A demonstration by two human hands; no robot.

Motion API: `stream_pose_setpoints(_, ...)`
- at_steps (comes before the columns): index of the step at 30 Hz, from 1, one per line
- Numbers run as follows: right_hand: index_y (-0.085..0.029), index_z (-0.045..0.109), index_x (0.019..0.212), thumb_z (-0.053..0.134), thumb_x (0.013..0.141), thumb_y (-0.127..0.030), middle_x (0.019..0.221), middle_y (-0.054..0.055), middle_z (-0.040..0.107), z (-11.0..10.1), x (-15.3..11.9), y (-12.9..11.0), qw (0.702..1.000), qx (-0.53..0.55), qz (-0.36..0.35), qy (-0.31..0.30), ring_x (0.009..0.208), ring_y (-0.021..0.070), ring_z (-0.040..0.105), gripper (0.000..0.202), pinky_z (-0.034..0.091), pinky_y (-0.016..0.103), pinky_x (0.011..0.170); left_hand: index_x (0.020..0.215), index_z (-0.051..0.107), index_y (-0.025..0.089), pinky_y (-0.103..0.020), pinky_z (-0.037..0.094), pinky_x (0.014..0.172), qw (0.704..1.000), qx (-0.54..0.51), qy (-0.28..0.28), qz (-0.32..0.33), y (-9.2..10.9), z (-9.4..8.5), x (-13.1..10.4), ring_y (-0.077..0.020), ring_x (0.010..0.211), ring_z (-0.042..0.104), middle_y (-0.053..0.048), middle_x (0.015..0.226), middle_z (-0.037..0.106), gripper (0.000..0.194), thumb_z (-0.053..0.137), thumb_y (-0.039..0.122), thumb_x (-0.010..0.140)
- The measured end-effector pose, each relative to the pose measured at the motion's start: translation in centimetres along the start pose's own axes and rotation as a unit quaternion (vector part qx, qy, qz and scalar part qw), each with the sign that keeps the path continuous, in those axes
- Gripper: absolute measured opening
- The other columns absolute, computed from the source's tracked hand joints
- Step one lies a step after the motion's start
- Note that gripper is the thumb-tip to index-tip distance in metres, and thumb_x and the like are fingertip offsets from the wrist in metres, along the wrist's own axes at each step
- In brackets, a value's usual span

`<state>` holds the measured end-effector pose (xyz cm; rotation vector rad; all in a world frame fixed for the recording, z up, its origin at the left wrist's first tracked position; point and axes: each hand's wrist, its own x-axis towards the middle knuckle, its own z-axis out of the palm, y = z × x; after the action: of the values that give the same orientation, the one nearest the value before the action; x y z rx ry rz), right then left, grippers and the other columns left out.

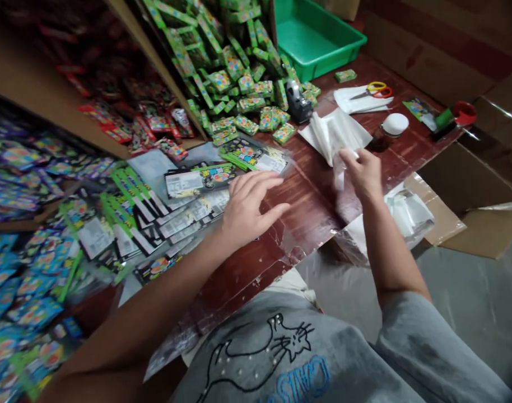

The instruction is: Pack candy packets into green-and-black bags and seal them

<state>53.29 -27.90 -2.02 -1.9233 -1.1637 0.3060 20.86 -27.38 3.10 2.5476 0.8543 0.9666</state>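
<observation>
My left hand (252, 206) hovers palm down over the table edge of a spread of printed plastic packets (201, 180), its fingers and thumb apart and nothing in it. My right hand (364, 170) pinches a thin, see-through plastic bag (343, 193) that hangs below the fingers and is smeared by motion. Just beyond that hand lies a pile of folded white sheets (338, 134). Whether the right fingertips also touch this pile I cannot tell. A jar with a white lid (395, 124) stands to the right.
Cartons spill small green boxes (239, 84), red packets (155, 120) and purple packets (24, 179). A black tape dispenser (298, 102), scissors (376, 90) and a green tray (323, 47) are at the back. Below the right edge, an open carton (487, 224) stands beside a plastic-lined box (411, 212).
</observation>
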Motion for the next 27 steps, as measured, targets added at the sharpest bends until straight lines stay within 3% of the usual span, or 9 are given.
stream_pose_setpoints(3, -0.025, 0.063, 0.084, 0.073, 0.094, -0.07, 0.07, -0.003, 0.053, -1.5, -4.3, -3.4, 0.959, 0.276, -0.015, -0.062, 0.059, 0.0128, 0.05, 0.047, 0.043, 0.029, 0.056, 0.15, 0.058, 0.02, -0.051, 0.045, 0.126, 0.998, -0.068, -0.009, -0.007, 1.8, 0.4, 2.0, -0.0355, 0.148, 0.059, -0.016, 0.157, 0.064, 0.079, 0.085, 0.062, 0.089)
stream_pose_setpoints(6, -0.028, 0.068, 0.089, 0.079, 0.091, -0.068, 0.076, -0.003, 0.062, -2.1, -8.3, -6.6, 0.913, 0.388, 0.0, -0.128, 0.061, 0.0126, 0.058, 0.041, 0.055, 0.03, 0.061, 0.155, 0.053, 0.021, -0.047, 0.053, 0.117, 0.991, -0.112, -0.046, -0.064, 3.8, 0.9, 3.7, -0.035, 0.139, 0.066, -0.014, 0.154, 0.066, 0.078, 0.087, 0.043, 0.088)
stream_pose_setpoints(9, -0.032, 0.074, 0.101, 0.085, 0.09, -0.061, 0.093, -0.002, 0.072, -3.1, -9.6, -8.1, 0.92, 0.375, -0.049, -0.103, 0.079, 0.0146, 0.07, 0.033, 0.064, 0.032, 0.08, 0.141, 0.064, 0.022, -0.039, 0.059, 0.095, 0.978, -0.122, -0.107, -0.131, 4.8, 0.1, 4.1, -0.0279, 0.11, 0.077, -0.008, 0.129, 0.079, 0.049, 0.074, 0.024, 0.092)
stream_pose_setpoints(11, -0.036, 0.074, 0.121, 0.098, 0.075, -0.056, 0.121, 0.001, 0.076, -4.0, -9.3, -8.2, 0.932, 0.323, -0.132, -0.096, 0.107, 0.0196, 0.074, 0.056, 0.064, 0.035, 0.096, 0.124, 0.072, 0.022, -0.034, 0.057, 0.086, 0.967, -0.143, -0.163, -0.132, 4.6, -1.3, 4.0, -0.0229, 0.096, 0.076, -0.005, 0.112, 0.081, 0.031, 0.069, 0.022, 0.092)
stream_pose_setpoints(13, -0.037, 0.074, 0.131, 0.104, 0.065, -0.052, 0.132, 0.002, 0.075, -4.6, -8.7, -8.2, 0.926, 0.261, -0.213, -0.168, 0.119, 0.0235, 0.073, 0.074, 0.062, 0.037, 0.102, 0.104, 0.075, 0.021, -0.032, 0.055, 0.085, 0.954, -0.179, -0.219, -0.095, 3.9, -2.7, 3.8, -0.02, 0.093, 0.073, -0.004, 0.103, 0.079, 0.015, 0.07, 0.024, 0.09)
stream_pose_setpoints(16, -0.031, 0.083, 0.108, 0.092, 0.085, -0.048, 0.101, 0.002, 0.08, -4.4, -8.5, -8.6, 0.906, 0.215, -0.252, -0.265, 0.091, 0.0185, 0.075, 0.03, 0.063, 0.033, 0.082, 0.091, 0.076, 0.02, -0.03, 0.054, 0.085, 0.929, -0.242, -0.269, -0.08, 2.8, -4.0, 3.2, -0.0182, 0.093, 0.071, -0.004, 0.098, 0.076, 0.007, 0.074, 0.025, 0.087)
stream_pose_setpoints(20, -0.026, 0.082, 0.092, 0.09, 0.089, -0.046, 0.083, 0.0, 0.078, -3.0, -9.7, -8.8, 0.93, 0.252, -0.153, -0.221, 0.069, 0.0124, 0.067, 0.022, 0.052, 0.025, 0.061, 0.111, 0.076, 0.018, -0.025, 0.052, 0.075, 0.904, -0.341, -0.169, -0.195, 1.7, -3.9, 1.2, -0.0153, 0.086, 0.069, -0.004, 0.098, 0.077, 0.027, 0.078, 0.031, 0.087)
stream_pose_setpoints(23, -0.024, 0.08, 0.089, 0.092, 0.085, -0.049, 0.082, -0.001, 0.076, -1.8, -10.8, -8.2, 0.941, 0.261, -0.095, -0.195, 0.068, 0.0116, 0.064, 0.027, 0.049, 0.024, 0.059, 0.094, 0.076, 0.016, -0.021, 0.043, 0.06, 0.9, -0.348, -0.089, -0.248, 1.1, -2.9, -0.5, -0.0113, 0.069, 0.06, -0.002, 0.08, 0.072, 0.03, 0.083, 0.045, 0.087)
stream_pose_setpoints(27, -0.022, 0.073, 0.074, 0.088, 0.085, -0.06, 0.068, -0.002, 0.067, -0.7, -11.8, -7.5, 0.952, 0.245, -0.032, -0.18, 0.058, 0.0098, 0.052, 0.042, 0.039, 0.024, 0.051, 0.066, 0.067, 0.016, -0.023, 0.026, 0.048, 0.881, -0.355, -0.051, -0.308, 0.7, -1.4, -2.2, -0.0082, 0.053, 0.043, 0.002, 0.057, 0.055, 0.057, 0.082, 0.068, 0.085)
